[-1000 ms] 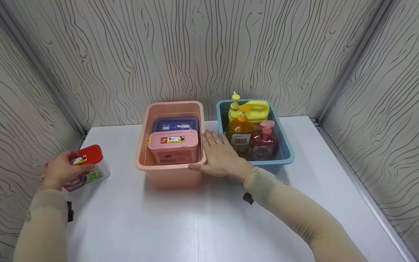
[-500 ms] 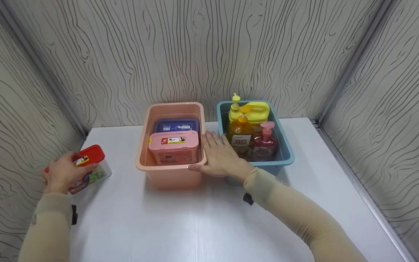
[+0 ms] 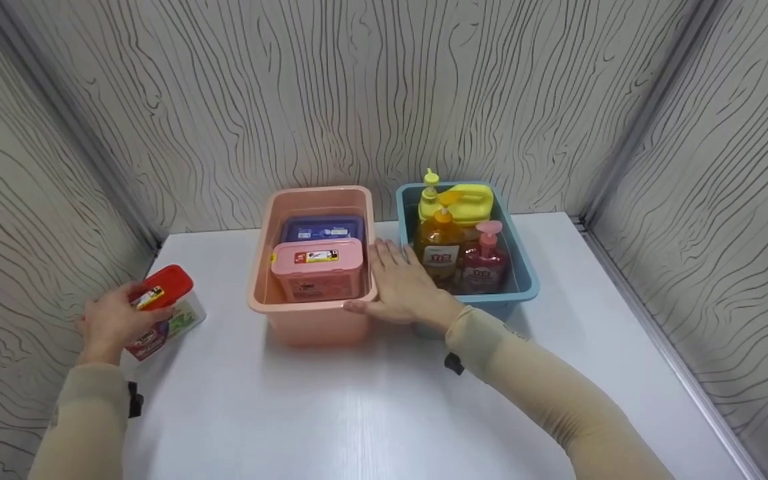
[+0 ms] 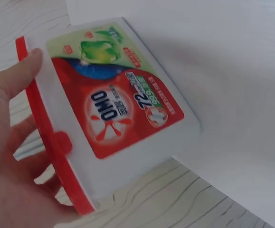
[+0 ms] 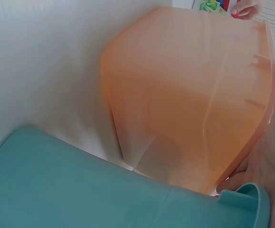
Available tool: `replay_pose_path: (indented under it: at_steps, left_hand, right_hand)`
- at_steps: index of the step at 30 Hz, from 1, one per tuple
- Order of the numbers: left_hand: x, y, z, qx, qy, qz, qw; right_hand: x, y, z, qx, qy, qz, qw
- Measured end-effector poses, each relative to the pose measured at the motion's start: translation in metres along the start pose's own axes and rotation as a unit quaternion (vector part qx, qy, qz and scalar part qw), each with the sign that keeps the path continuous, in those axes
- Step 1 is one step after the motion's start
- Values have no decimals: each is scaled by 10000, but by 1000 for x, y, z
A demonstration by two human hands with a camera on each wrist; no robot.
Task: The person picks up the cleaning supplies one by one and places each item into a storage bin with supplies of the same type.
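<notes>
At the left of the head view, my left hand (image 3: 109, 325) grips a white OMO laundry pod box (image 3: 187, 317) by its red lid (image 3: 169, 287). In the left wrist view, the thumb presses the front of the box (image 4: 113, 95) and the other fingers lie behind the lid. My right hand (image 3: 407, 287) rests with straight fingers along the right rim of the pink bin (image 3: 317, 327), between it and the blue bin (image 3: 526, 283). A pink lidded box (image 3: 319, 267) and a dark blue lidded box (image 3: 324, 228) sit inside the pink bin.
Inside the blue bin stand an amber pump bottle (image 3: 439, 247), a red pump bottle (image 3: 484, 267) and a yellow jug (image 3: 474, 203). Both bins stand on a white table (image 3: 331, 413) near the wood-grain back wall (image 3: 384, 100). Side walls enclose the table.
My left hand has shifted slightly right and towards me, and the pod box has turned a little with it. My right hand and both bins stay in place.
</notes>
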State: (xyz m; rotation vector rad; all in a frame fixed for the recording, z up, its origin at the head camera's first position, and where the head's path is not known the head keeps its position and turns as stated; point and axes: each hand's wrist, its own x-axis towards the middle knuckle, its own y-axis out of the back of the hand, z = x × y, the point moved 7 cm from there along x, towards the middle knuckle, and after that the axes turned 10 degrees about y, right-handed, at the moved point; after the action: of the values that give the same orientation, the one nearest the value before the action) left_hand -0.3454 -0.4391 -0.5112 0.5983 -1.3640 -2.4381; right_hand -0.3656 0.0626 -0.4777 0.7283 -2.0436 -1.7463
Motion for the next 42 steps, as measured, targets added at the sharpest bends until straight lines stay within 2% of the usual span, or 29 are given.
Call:
replay_pose_path:
  at_steps: [5, 9, 15, 20, 29, 38, 42]
  left_hand:
    - [0, 4, -10, -452, 5, -512, 9977]
    - [1, 5, -13, -554, 14, -718, 9959]
    - [6, 5, -12, -399, 104, -751, 9963]
    - [5, 6, -7, -343, 35, -779, 9964]
    - [0, 4, -9, -466, 6, -575, 9973]
    - [-2, 6, -10, -393, -123, -738, 9964]
    - [-2, 10, -5, -191, -304, -571, 9977]
  right_hand:
    - [0, 1, 0, 50, -60, -18, 10000]
    - [0, 0, 1, 24, -40, 8, 10000]
    - [1, 1, 1, -11, 63, 91, 9999]
    - [1, 2, 1, -4, 39, 56, 10000]
    - [1, 0, 0, 16, 23, 20, 10000]
    - [2, -1, 0, -38, -15, -56, 10000]
    - [2, 0, 0, -102, 38, -7, 9999]
